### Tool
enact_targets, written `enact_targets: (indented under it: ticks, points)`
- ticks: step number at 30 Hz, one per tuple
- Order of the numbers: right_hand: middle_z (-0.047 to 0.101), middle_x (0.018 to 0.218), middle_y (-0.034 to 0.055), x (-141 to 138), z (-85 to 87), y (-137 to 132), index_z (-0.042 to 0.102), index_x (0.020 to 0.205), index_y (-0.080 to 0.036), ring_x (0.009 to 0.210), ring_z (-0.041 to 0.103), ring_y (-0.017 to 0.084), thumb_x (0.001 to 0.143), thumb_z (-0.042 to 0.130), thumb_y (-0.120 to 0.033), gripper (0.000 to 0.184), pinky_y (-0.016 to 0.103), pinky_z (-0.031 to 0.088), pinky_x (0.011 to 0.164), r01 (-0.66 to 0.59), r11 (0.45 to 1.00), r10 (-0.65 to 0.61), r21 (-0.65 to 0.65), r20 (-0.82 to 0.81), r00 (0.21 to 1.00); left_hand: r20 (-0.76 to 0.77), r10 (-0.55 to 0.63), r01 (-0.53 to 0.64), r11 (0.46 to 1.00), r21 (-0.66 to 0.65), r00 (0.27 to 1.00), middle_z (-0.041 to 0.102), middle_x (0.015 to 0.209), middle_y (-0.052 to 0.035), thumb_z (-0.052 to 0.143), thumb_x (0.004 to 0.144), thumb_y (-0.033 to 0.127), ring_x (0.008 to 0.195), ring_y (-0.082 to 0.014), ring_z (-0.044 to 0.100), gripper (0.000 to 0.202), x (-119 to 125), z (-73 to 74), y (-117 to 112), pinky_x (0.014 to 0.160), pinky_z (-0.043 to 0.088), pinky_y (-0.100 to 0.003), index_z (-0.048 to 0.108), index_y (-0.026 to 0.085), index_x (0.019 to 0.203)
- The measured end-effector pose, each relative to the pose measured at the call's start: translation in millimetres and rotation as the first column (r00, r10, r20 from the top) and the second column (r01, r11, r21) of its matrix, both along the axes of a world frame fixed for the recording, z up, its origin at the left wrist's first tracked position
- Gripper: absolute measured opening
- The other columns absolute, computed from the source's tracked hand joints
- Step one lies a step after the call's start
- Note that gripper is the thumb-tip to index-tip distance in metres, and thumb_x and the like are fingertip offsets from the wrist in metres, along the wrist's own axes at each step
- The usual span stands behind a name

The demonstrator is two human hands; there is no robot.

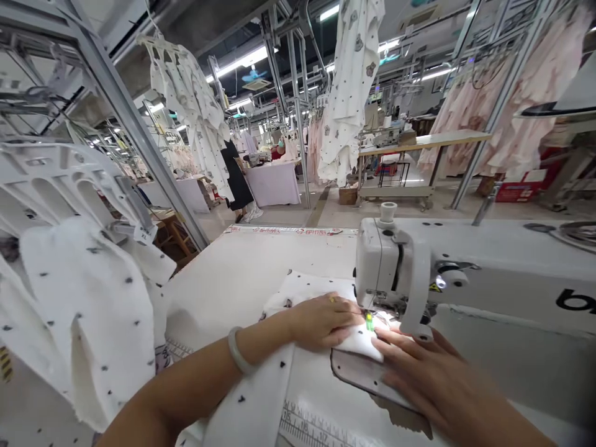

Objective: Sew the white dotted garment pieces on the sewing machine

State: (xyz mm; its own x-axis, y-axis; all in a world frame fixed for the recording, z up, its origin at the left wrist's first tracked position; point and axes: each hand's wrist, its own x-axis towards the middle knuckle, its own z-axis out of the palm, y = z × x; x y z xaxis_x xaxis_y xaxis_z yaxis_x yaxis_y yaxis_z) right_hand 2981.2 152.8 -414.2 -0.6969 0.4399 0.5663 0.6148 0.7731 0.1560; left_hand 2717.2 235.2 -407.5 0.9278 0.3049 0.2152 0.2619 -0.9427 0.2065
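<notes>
White fabric with small dark prints (254,400) lies across the table and runs under the head of a white sewing machine (379,261). My left hand (323,320) rests flat on this fabric, just left of the presser foot, its fingers stretched toward it. On the other side, my right hand (426,366) is slightly blurred, with fingers extended over the fabric edge and the metal bed plate (358,371). A small green and yellow piece (369,321) shows between the hands by the needle area. A bright lamp lights this spot; the needle itself is hard to make out.
Printed white garments (88,298) hang from a hanger at the left, close to the table. A measuring tape (316,428) runs along the table's front. Another garment (347,93) hangs beyond the machine. Farther back, a person in dark clothes (235,177) stands by a covered table (274,183).
</notes>
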Motion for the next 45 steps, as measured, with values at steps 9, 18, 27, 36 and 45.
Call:
enact_targets:
  ticks: [9,18,27,36,45]
  points:
    - [0.078,0.105,-0.0020,3,8.3,-1,0.066,0.121,-0.028,0.090,0.074,0.017,0.107,0.050,-0.031,0.022,0.038,0.045,0.094,-0.086,0.989,0.082,-0.116,-0.039,0.996,-0.099,0.104,-0.096,0.992,0.081,0.990,0.068,0.132,-0.0163,0.051,0.097,0.011,0.132,-0.0266,0.059,0.032,6,8.3,-39,0.120,0.043,-0.042,0.064,0.009,0.127]
    - [0.074,0.098,0.0008,-1,7.4,-6,0.070,0.111,-0.028,0.086,0.071,0.018,0.104,0.056,-0.029,0.016,0.036,0.049,0.085,-0.079,0.945,0.080,-0.316,-0.010,0.997,0.048,-0.005,0.009,0.996,-0.089,0.999,0.068,0.138,-0.0151,0.041,0.104,0.009,0.141,-0.0239,0.054,0.040,-4,-17.6,-38,0.121,0.047,-0.043,0.061,0.012,0.139]
    - [0.079,0.114,-0.0001,2,-6.4,3,0.068,0.130,-0.030,0.094,0.075,0.021,0.105,0.054,-0.043,0.031,0.042,0.048,0.093,0.028,0.991,-0.032,-0.131,-0.029,0.999,-0.022,0.115,-0.116,0.986,-0.119,0.993,0.063,0.144,-0.0170,0.042,0.104,0.007,0.145,-0.0231,0.051,0.040,2,-9.1,-14,0.123,0.044,-0.038,0.061,0.010,0.138]
    - [0.079,0.114,-0.0001,7,-7.8,7,0.069,0.127,-0.029,0.097,0.074,0.022,0.106,0.052,-0.047,0.032,0.042,0.050,0.092,0.032,0.982,-0.039,-0.187,-0.035,0.999,-0.065,0.169,-0.177,0.974,-0.140,0.983,0.064,0.144,-0.0118,0.044,0.096,0.000,0.143,-0.0222,0.052,0.049,5,-9.1,-7,0.119,0.046,-0.038,0.062,0.018,0.138]
    - [0.080,0.110,-0.0007,5,-2.9,5,0.068,0.123,-0.028,0.090,0.074,0.020,0.107,0.051,-0.044,0.029,0.042,0.050,0.087,0.023,0.985,-0.029,-0.171,-0.034,0.999,-0.062,0.189,-0.195,0.974,-0.114,0.980,0.066,0.139,-0.0137,0.044,0.099,0.004,0.139,-0.0223,0.056,0.042,7,-8.4,-8,0.119,0.046,-0.035,0.063,0.013,0.136]
